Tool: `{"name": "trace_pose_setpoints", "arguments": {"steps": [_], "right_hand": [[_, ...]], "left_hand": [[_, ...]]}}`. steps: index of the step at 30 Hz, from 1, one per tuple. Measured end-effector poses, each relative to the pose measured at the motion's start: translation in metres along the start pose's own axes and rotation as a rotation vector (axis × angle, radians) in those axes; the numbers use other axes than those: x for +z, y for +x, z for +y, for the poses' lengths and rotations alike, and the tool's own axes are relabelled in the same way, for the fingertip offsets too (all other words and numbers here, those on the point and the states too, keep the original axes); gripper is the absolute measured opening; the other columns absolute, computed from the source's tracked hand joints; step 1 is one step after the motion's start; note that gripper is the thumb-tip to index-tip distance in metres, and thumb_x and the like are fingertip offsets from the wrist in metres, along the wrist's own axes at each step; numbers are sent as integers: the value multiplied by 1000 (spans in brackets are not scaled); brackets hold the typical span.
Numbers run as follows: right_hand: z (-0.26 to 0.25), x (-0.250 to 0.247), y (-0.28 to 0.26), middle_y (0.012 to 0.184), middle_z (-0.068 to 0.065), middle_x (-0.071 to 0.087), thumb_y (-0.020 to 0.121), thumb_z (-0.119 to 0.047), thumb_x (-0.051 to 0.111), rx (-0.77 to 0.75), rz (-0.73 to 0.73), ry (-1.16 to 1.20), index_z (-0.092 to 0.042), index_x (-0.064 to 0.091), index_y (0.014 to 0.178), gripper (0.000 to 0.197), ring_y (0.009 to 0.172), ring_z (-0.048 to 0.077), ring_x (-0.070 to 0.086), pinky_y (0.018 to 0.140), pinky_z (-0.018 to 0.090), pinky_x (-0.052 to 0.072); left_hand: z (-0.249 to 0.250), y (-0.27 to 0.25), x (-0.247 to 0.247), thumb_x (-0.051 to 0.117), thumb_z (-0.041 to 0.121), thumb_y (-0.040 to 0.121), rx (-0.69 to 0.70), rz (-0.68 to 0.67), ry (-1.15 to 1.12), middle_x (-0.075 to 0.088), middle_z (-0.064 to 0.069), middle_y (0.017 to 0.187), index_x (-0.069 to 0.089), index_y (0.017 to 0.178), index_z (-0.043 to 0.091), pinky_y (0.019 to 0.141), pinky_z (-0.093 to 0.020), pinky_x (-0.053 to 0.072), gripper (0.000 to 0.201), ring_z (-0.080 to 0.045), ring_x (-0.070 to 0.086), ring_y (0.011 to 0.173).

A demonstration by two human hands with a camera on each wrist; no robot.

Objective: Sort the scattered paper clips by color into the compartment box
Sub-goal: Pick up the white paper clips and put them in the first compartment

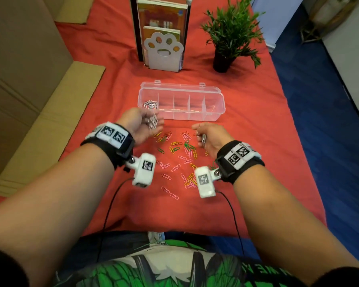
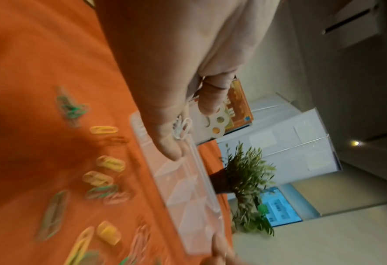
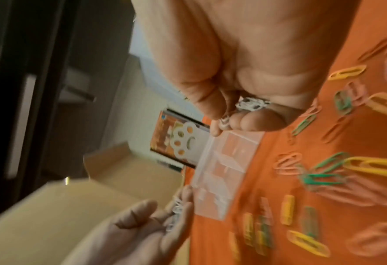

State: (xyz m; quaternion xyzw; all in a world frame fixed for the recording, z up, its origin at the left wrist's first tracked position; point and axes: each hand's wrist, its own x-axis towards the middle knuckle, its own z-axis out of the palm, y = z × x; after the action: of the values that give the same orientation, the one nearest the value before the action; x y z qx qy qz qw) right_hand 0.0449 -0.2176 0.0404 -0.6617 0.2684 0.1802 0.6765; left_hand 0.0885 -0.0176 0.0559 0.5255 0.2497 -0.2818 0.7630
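A clear compartment box [image 1: 195, 118] lies open on the red cloth, with white paper clips [image 1: 150, 104] in its leftmost compartment. My left hand [image 1: 142, 124] hovers just in front of that end of the box, cupped around a bunch of white clips [image 1: 153, 121] [image 2: 181, 129]. My right hand [image 1: 205, 135] is to the right of it, above the scattered pile, its curled fingers pinching a few white clips [image 1: 203, 138] [image 3: 251, 104]. Pink, yellow and green clips [image 1: 184, 151] are strewn on the cloth between my wrists and the box [image 3: 222, 172].
Behind the box stand a white paw-shaped bookend [image 1: 164, 52] with books and a potted plant [image 1: 230, 36]. Flattened cardboard [image 1: 39, 121] lies along the left. The table's right edge drops to a blue floor [image 1: 319, 121].
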Motion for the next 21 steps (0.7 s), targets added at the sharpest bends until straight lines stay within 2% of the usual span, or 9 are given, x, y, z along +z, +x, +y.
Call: {"name": "trace_pose_setpoints", "arguments": {"steps": [4, 6, 8, 10, 12, 14, 17, 19, 21], "right_hand": [[-17, 1, 1, 64, 1, 40, 95, -4, 34, 78, -60, 205, -7, 57, 82, 26, 55, 12, 40, 48, 23, 32], [-21, 4, 5, 64, 3, 40, 94, -1, 33, 95, -60, 233, -5, 55, 82, 26, 55, 13, 42, 45, 21, 37], [-23, 8, 9, 67, 5, 42, 94, 2, 33, 92, -59, 229, -3, 54, 83, 24, 55, 14, 45, 42, 19, 42], [-23, 12, 13, 71, 6, 45, 92, 4, 35, 78, -51, 174, -2, 54, 84, 22, 56, 14, 47, 42, 19, 44], [-24, 18, 19, 71, 6, 46, 89, 10, 34, 33, -36, 64, -5, 53, 84, 24, 56, 13, 46, 41, 18, 43], [-28, 28, 27, 69, 4, 48, 87, 13, 32, -50, 0, -125, -10, 52, 82, 31, 55, 12, 47, 44, 18, 44], [-43, 51, 38, 67, 3, 50, 87, 11, 36, -184, 15, -308, -12, 53, 80, 30, 54, 13, 49, 50, 22, 47], [-55, 71, 45, 67, 3, 51, 87, 11, 35, -243, 7, -292, -13, 52, 76, 32, 56, 14, 51, 54, 25, 49], [-64, 91, 54, 75, 5, 58, 87, 8, 37, -327, 15, -329, -12, 57, 82, 28, 67, 20, 59, 67, 32, 56]], "left_hand": [[43, 26, 1, 42, 7, 80, 74, 80, -13, 56, -9, 92, 48, 79, 8, 68, -36, 54, 7, -21, 58, 81], [56, 39, 2, 48, 5, 73, 92, 137, -23, 51, -14, 130, 49, 78, 9, 100, -45, 46, 6, -29, 53, 118], [63, 35, 9, 47, 4, 75, 102, 166, 7, 26, -17, 152, 53, 77, 11, 113, -41, 29, 10, -32, 28, 140], [64, 29, 12, 43, 3, 80, 108, 182, 43, 23, -15, 152, 56, 81, 12, 113, -37, 27, 16, -28, 22, 141], [59, 30, 9, 41, 5, 84, 131, 197, 92, 46, -6, 140, 50, 71, 15, 110, -35, 33, 19, -26, 32, 138], [51, 27, 0, 43, 7, 87, 205, 229, 212, 60, 2, 93, 48, 68, 21, 90, -34, 48, 25, -24, 55, 109], [29, 19, -22, 48, 3, 85, 310, 295, 410, 57, 9, 61, 63, 68, 19, 68, -31, 42, 29, -18, 48, 66], [8, 14, -41, 50, 2, 86, 326, 324, 497, 64, 7, 65, 65, 85, 14, 72, -32, 43, 19, -20, 52, 65], [-11, 10, -57, 52, 4, 87, 310, 361, 597, 72, -6, 93, 64, 102, 7, 89, -38, 49, 19, -35, 63, 89]]}}
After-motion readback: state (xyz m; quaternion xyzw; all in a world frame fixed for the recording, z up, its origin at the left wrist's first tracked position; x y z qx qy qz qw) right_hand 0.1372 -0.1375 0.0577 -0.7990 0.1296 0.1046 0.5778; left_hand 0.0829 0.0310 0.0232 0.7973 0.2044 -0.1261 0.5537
